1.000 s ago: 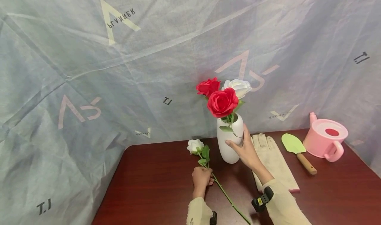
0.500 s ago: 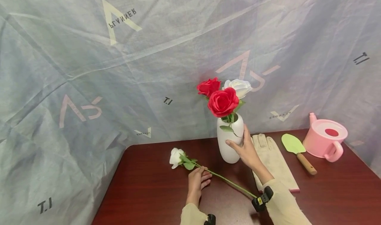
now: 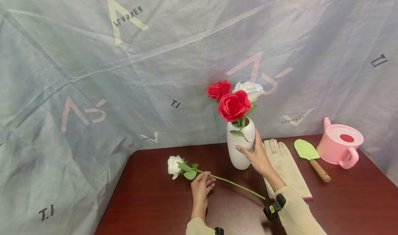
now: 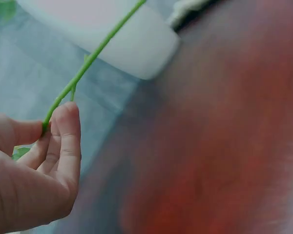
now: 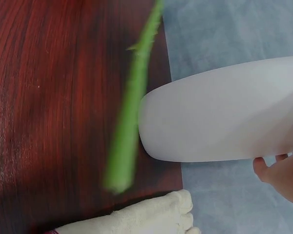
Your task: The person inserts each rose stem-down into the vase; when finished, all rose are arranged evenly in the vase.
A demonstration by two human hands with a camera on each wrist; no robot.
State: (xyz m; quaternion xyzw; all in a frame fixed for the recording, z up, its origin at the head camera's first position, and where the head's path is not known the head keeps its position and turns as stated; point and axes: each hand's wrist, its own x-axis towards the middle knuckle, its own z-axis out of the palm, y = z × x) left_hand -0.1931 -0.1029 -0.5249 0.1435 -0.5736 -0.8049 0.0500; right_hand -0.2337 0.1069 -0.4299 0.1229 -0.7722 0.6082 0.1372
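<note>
Between thumb and fingers, my left hand (image 3: 200, 189) pinches the green stem of a white rose (image 3: 175, 166) just below its leaves. The bloom points left, and the bare stem end reaches right toward my right wrist. In the left wrist view the stem (image 4: 95, 54) runs up from the pinching fingertips (image 4: 67, 113). My right hand (image 3: 257, 155) grips the side of a white vase (image 3: 238, 154), thumb across its front. Two red roses (image 3: 234, 105) and another white rose (image 3: 249, 90) stand in the vase. The right wrist view shows the stem's cut end (image 5: 119, 183) close to the camera.
Right of the vase a pair of cream work gloves (image 3: 287, 169) lies on the dark red table (image 3: 149, 193). Beyond them are a green trowel (image 3: 307, 150) with a wooden handle and a pink watering can (image 3: 337, 147). A grey printed cloth (image 3: 174, 55) hangs behind.
My left hand has moved left with the white rose and its fingers have loosened from a tighter curl. The rose has turned so its bloom swings left. My right hand stays on the vase.
</note>
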